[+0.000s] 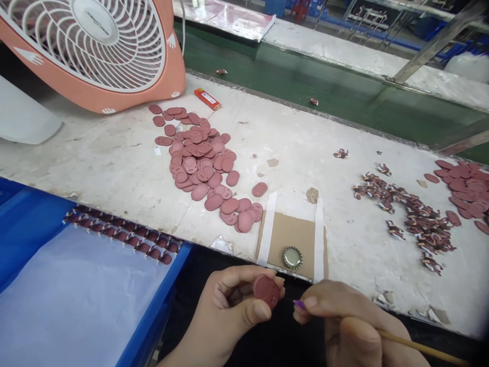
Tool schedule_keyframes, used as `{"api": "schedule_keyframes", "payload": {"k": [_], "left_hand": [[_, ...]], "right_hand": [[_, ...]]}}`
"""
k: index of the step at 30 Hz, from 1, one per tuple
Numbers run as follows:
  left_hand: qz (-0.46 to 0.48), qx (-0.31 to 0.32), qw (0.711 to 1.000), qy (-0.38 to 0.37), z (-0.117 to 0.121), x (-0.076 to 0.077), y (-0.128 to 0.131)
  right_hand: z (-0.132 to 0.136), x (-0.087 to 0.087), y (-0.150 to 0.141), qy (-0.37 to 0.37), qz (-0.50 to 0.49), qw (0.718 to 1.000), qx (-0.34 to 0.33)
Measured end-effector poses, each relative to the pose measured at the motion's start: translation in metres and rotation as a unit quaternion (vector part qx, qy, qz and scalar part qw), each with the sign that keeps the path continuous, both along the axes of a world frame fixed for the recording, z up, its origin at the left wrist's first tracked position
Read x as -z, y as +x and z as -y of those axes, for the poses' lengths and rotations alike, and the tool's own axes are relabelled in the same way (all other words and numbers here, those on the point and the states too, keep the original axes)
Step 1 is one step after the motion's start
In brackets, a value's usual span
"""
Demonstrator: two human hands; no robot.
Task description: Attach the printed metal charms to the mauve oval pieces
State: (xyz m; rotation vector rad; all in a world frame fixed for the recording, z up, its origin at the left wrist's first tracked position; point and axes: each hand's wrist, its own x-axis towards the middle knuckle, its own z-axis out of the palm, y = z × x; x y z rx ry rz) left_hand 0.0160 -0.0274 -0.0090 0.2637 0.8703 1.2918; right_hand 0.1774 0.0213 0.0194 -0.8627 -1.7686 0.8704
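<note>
The only view comes from a camera worn on the person's head, just above and behind the hands, looking forward and down. It faces across a white-topped workbench (305, 137), whose near and far edges both slant down to the right in the frame. The left hand (233, 311) and right hand (351, 326) are closest to the lens, cut off by the bottom edge. A blue plastic bin (153, 311) is close at the lower left, while a salmon-pink fan (91, 51) is cropped by the top-left corner. Past the bench's far edge, the view reaches a green strip (305, 66) and, farther off, another white surface (344, 46).
</note>
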Motion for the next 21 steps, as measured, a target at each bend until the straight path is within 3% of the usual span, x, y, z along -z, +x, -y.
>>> {"api": "schedule_keyframes", "payload": {"k": [5, 11, 16, 21], "left_hand": [[-0.019, -0.01, 1.0, 0.006, -0.001, 0.002, 0.0], [-0.029, -0.002, 1.0, 0.008, -0.002, 0.001, 0.002], [-0.029, -0.013, 0.999, 0.003, -0.001, 0.002, 0.002], [-0.014, -0.005, 1.0, -0.013, 0.0, 0.001, 0.003]], "right_hand": [[-0.015, 0.012, 0.014, 0.05, 0.146, 0.985, 0.074], [-0.025, 0.023, 0.015, 0.075, 0.19, 0.977, 0.062], [-0.018, 0.018, 0.018, 0.062, 0.171, 0.98, 0.077], [0.0, 0.002, 0.008, 0.006, 0.043, 0.998, 0.054]]}}
